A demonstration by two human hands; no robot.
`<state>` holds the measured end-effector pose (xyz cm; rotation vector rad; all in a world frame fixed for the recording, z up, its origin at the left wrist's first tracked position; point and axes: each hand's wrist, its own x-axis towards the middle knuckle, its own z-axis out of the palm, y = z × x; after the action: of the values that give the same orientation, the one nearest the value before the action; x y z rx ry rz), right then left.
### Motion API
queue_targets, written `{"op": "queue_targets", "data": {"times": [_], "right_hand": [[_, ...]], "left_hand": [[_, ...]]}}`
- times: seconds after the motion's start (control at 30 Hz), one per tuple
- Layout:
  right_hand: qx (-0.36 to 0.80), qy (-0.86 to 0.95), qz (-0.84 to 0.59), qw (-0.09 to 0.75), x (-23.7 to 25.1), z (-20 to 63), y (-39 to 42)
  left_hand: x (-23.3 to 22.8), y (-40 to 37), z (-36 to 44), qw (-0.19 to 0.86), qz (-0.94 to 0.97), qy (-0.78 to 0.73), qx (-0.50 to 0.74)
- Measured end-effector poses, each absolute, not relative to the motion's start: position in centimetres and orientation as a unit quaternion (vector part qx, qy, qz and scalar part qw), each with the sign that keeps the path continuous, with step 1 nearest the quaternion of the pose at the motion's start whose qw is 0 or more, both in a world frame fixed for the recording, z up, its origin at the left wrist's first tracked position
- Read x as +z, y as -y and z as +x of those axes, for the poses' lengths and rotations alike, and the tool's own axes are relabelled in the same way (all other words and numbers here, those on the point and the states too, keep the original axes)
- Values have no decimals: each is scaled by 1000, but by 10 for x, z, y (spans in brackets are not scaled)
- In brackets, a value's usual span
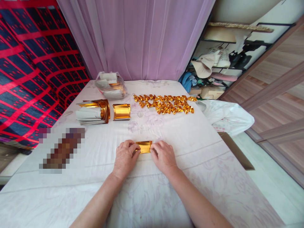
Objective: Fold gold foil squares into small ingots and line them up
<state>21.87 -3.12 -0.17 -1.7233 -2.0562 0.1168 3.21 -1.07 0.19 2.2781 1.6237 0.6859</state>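
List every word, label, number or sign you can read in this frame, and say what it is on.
None can be read.
Gold foil sheet between the left hand and right hand: no print visible.
Foil stacks, folded gold pieces: plain.
Clear bag: paper inside, nothing legible.
Pixelated patch: unreadable.

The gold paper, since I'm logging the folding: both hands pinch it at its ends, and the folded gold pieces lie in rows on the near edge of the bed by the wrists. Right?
Not quite. The head view shows the folded gold pieces at the far end, near the curtain. The left hand and right hand do pinch the gold paper at its ends.
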Motion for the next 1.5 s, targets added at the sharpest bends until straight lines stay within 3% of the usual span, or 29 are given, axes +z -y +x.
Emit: {"op": "queue_targets", "data": {"times": [0.37, 1.13, 1.33, 1.5], "right_hand": [[-14, 709, -677, 195, 3, 198, 29], [160, 764, -543, 309, -13, 244, 20], [64, 744, -554, 367, -3, 237, 31], [45, 800, -543, 252, 5, 215, 50]], "left_hand": [[4, 11, 33, 120, 786, -565, 221], [0, 10, 32, 122, 788, -558, 231], [3, 11, 33, 130, 783, -572, 208], [4, 12, 34, 124, 784, -575, 200]]}}
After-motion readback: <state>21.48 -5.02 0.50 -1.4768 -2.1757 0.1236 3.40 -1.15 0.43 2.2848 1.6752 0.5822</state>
